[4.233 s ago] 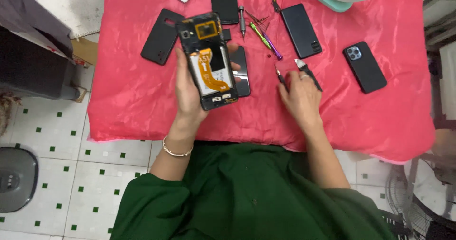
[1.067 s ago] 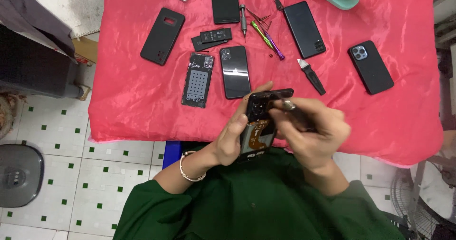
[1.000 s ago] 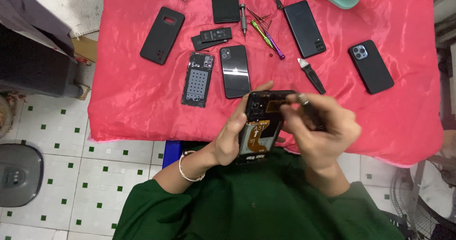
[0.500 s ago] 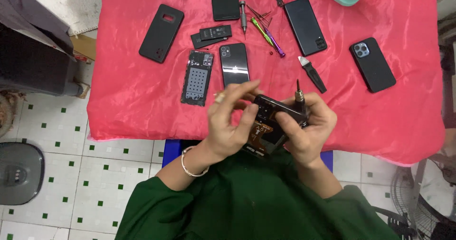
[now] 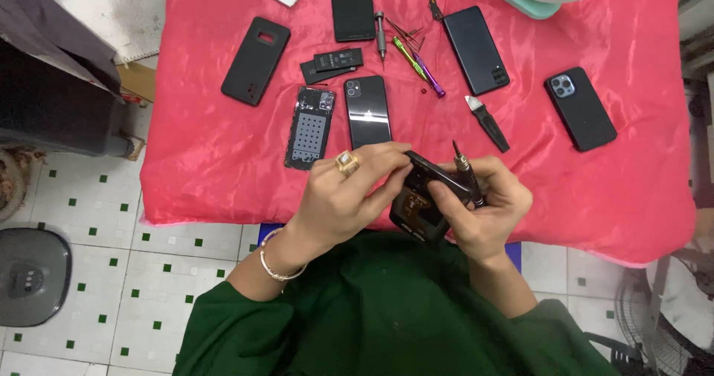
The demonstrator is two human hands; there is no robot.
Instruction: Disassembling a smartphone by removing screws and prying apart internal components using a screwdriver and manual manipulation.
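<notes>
Since half a second earlier, opened black phone body (image 5: 420, 211) tilted further up between both hands above the red-clothed surface (image 5: 223, 168); left hand (image 5: 346, 197) pinching its top edge, right hand (image 5: 487, 205) gripping it with a slim metal screwdriver (image 5: 467, 172); back plate (image 5: 310, 127) already off, reassembly outstanding.

Black phones (image 5: 580, 108), a case (image 5: 256, 60) and tools (image 5: 416, 56) lie on red cloth (image 5: 632, 182).

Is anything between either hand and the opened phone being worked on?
Nothing visible. The left hand and the right hand both grip the opened phone directly above the near edge of the red cloth. The right hand also holds a screwdriver against it.
</notes>
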